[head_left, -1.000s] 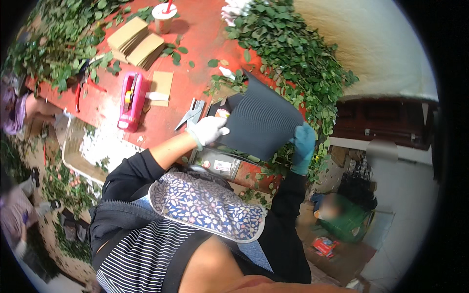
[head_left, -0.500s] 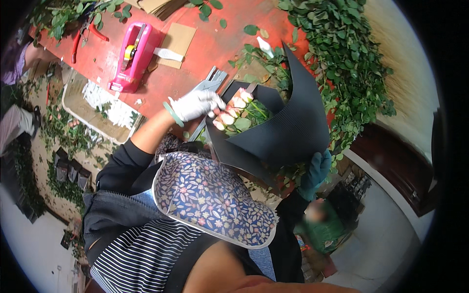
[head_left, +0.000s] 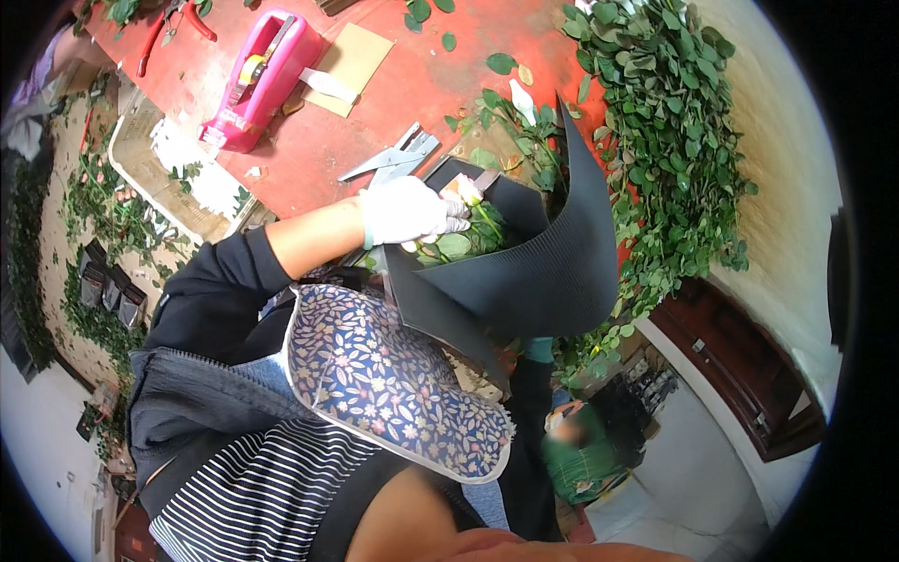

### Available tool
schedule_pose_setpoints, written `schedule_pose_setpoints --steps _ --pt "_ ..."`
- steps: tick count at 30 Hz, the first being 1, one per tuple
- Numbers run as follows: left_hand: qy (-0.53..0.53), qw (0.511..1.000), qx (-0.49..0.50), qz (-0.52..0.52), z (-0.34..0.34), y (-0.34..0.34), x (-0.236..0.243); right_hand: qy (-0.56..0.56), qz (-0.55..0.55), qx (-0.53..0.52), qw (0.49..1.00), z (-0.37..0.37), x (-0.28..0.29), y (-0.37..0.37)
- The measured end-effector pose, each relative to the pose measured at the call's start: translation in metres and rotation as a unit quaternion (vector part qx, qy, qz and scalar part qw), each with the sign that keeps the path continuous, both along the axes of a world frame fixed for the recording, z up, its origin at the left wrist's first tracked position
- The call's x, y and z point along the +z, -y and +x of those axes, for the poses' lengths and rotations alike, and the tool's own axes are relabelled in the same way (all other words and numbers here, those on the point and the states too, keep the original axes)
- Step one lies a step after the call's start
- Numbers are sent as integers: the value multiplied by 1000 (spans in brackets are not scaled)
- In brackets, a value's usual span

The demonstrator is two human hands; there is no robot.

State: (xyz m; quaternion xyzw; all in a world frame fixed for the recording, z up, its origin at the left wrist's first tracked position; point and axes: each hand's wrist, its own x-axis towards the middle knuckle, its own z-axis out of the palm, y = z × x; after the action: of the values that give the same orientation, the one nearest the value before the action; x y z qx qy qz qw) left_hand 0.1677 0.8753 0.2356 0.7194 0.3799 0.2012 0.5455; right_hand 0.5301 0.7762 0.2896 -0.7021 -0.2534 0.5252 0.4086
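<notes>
1. Writing: the pink tape dispenser (head_left: pixel 281 86) carries pale marks (head_left: pixel 228 129) near its lower end, too small to make out.
2. The left hand (head_left: pixel 412 212), in a white glove, has its fingers bent in among the pink-and-cream roses (head_left: pixel 470 191); whether they pinch a stem or only touch, I cannot tell.
3. From that hand, the roses lie at 2 o'clock, against the fingertips, inside the fold of a black ribbed sheet (head_left: pixel 529 288).
4. That sheet spreads to 4 o'clock and curls upward at its far side.
5. The right hand (head_left: pixel 538 349), in a teal glove, is between 4 and 5 o'clock, mostly hidden behind the sheet; its grip cannot be told.
6. Around the left hand on the red table (head_left: pixel 435 84): a grey metal tool (head_left: pixel 398 159) just beside it at 12, brown card (head_left: pixel 363 58) at 11, the dispenser between 10 and 11.
7. Heaped leafy stems (head_left: pixel 670 140) lie between 2 and 3.
</notes>
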Motion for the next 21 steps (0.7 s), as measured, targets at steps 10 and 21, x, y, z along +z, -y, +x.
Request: schedule_pose_setpoints --steps 10,21 --pt "-39 991 7 125 -27 21 -16 24 -29 98 995 -76 -41 -48" --pt "-21 989 28 144 -11 38 -23 31 -28 153 987 -88 -59 -75"
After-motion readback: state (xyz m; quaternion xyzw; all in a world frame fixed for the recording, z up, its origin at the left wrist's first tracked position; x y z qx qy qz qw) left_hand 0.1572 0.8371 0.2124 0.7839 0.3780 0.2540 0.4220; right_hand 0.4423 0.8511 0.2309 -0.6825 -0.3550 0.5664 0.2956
